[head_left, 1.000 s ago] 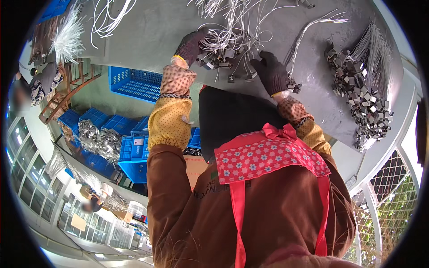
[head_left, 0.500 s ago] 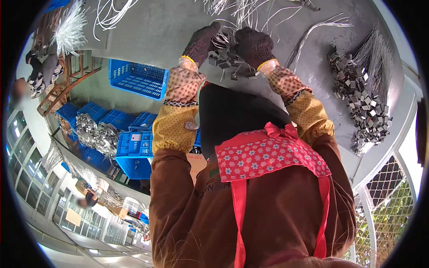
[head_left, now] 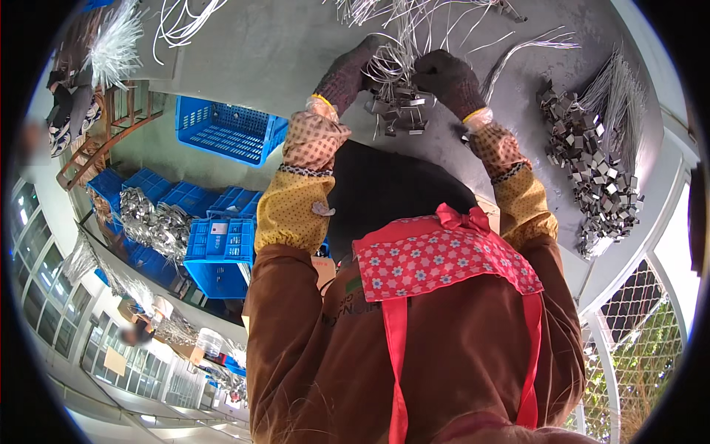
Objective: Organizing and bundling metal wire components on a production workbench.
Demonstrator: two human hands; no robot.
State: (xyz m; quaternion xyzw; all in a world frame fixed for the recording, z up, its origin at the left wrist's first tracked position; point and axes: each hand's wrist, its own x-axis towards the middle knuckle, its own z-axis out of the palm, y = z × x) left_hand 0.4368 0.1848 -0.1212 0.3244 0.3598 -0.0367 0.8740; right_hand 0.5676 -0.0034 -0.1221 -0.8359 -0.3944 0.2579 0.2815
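Observation:
In dark knitted gloves, my left hand and my right hand are on either side of a bundle of looped silvery wires above the grey table. Small grey metal blocks hang in a cluster at the near end of these wires. My left hand is closed on the left edge of the bundle. The fingers of my right hand are curled at its right edge, and what they pinch is hidden by the glove.
A large heap of wired metal blocks lies on the right of the table, with a thin wire bundle nearer the middle. More loose wires lie far left. Blue crates stand at lower left; people are in the background.
Both hands and the wire bundle have shifted a little to the right. The block cluster now hangs slightly nearer me, more exposed, and my right hand sits lower beside it.

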